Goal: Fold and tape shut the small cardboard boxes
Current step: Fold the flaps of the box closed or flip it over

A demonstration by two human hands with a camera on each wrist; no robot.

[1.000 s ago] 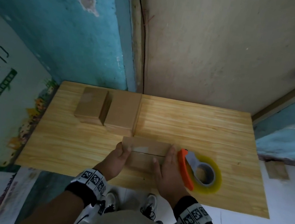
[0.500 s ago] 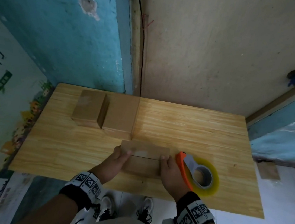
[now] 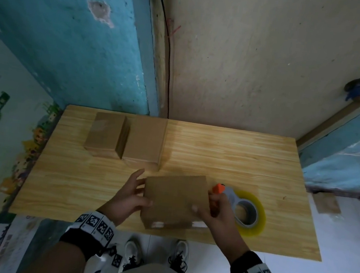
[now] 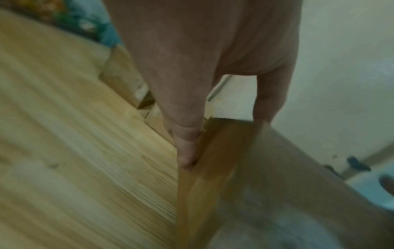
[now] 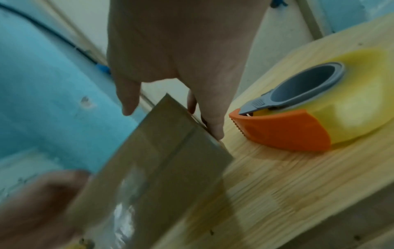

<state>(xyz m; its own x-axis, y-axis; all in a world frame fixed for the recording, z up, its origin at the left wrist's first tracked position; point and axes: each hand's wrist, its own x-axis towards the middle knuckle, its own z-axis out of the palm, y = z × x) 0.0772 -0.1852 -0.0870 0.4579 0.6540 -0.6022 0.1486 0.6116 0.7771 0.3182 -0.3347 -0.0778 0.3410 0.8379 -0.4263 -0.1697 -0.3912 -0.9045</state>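
Both hands hold the box [image 3: 174,199] by its ends, low at about 6 o'clock on the table [image 3: 228,155]. His left hand [image 3: 128,195] clasps the 9 o'clock end, thumb on top and fingers flat down the side. His right hand [image 3: 215,210] pinches the 3 o'clock end, thumb on top and fingers curled round the edge. A plain face is up; shiny tape [image 5: 125,214] shows on the end wall nearest the right wrist.

He seems to be turning the box to reach an unsealed side. To do that well he should keep even pressure at both ends so the flaps stay shut, set it down flat and square, and leave room at 3 o'clock to take up the dispenser [image 3: 242,208], which lies just beside his right fingers with its orange blade guard [image 5: 283,129] facing the box.

Two more boxes [image 3: 124,140] sit side by side at about 10 o'clock on the pale wooden top, well apart from the one in hand. Behind the table stand a teal wall at 11 o'clock and a beige panel at 1 o'clock, with a dark cable [image 3: 168,52] running down between them.
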